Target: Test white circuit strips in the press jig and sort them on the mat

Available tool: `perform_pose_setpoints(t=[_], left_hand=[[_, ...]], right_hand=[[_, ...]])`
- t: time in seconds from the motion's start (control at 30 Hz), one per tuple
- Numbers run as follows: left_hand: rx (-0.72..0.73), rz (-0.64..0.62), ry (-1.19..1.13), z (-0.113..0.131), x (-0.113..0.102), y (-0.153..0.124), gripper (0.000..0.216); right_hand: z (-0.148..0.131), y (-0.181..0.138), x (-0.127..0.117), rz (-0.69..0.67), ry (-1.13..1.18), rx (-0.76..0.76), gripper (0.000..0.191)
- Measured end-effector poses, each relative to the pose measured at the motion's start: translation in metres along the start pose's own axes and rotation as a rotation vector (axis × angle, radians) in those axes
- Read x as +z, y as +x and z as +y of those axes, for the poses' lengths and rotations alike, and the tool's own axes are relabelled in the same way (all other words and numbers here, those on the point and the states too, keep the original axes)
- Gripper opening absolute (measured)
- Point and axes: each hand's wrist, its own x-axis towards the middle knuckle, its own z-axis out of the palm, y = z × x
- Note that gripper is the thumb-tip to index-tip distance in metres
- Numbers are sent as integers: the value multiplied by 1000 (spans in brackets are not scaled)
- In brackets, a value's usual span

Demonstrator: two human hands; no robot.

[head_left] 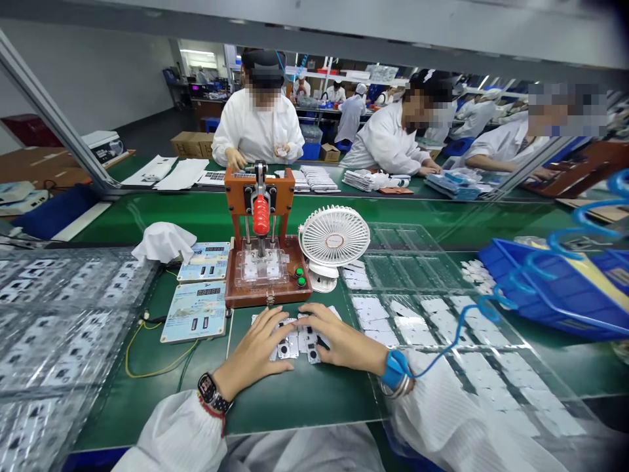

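Left grip (254, 350): fingers spread, thumb out, released, fingertips down on small white pieces (289, 345) with black round parts. Right grip (340, 337) arched over the same cluster from the other side, thumb at its edge; can't tell if it pinches any. Pieces lie flat on green desk (319, 401), between and partly under both. Straight ahead of the grips, close: press (260, 215) with red handle, on brown base (270, 298). White fan (336, 240) just beyond right grip, beside press. Two meter boxes (192, 313) ahead-left of left grip, white cloth (164, 242) past them. Clear trays (426, 263) right of right grip, near part loaded with flat white cards (413, 330). More plastic trays (44, 394) well left of left grip. Blue bin (545, 295) far right. Watch (212, 392) behind left grip, blue wristband (396, 367) behind right. Co-workers (258, 124) sit across, beyond press.
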Motion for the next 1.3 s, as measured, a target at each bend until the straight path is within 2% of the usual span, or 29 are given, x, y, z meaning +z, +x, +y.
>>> perform_pose_setpoints(t=[0.07,0.17,0.3,0.37,0.5,0.6,0.67,0.83,1.0,1.13,1.3], left_hand=[[14,14,23,-4,-3,-5,72],[-15,-1,47,-12,-3,-14,81],[-34,-26,42,-18,-1,-15,83],[-27,-30,30,-16,0,-11,78],[-1,-38,17,-8,1,-3,74],[12,-30,11,-4,4,3,73],[20,-17,5,-3,6,5,71],[15,1,-3,1,11,10,70],[-8,-9,-44,3,10,8,74],[-12,-9,-99,-1,6,4,82],[-4,0,-143,-4,4,0,83]], right_hand=[[-1,5,-8,74,4,-17,54],[-10,21,-36,275,24,-135,33],[-38,58,-85,603,-8,-347,25],[-53,78,-100,684,-27,-413,21],[-70,109,-107,716,-13,-476,10],[-73,122,-104,755,11,-486,16],[-73,127,-104,735,4,-490,21],[-74,132,-107,654,25,-497,17],[-68,136,-103,732,14,-534,15],[-64,139,-103,719,51,-495,15],[-68,136,-106,722,154,-519,13]])
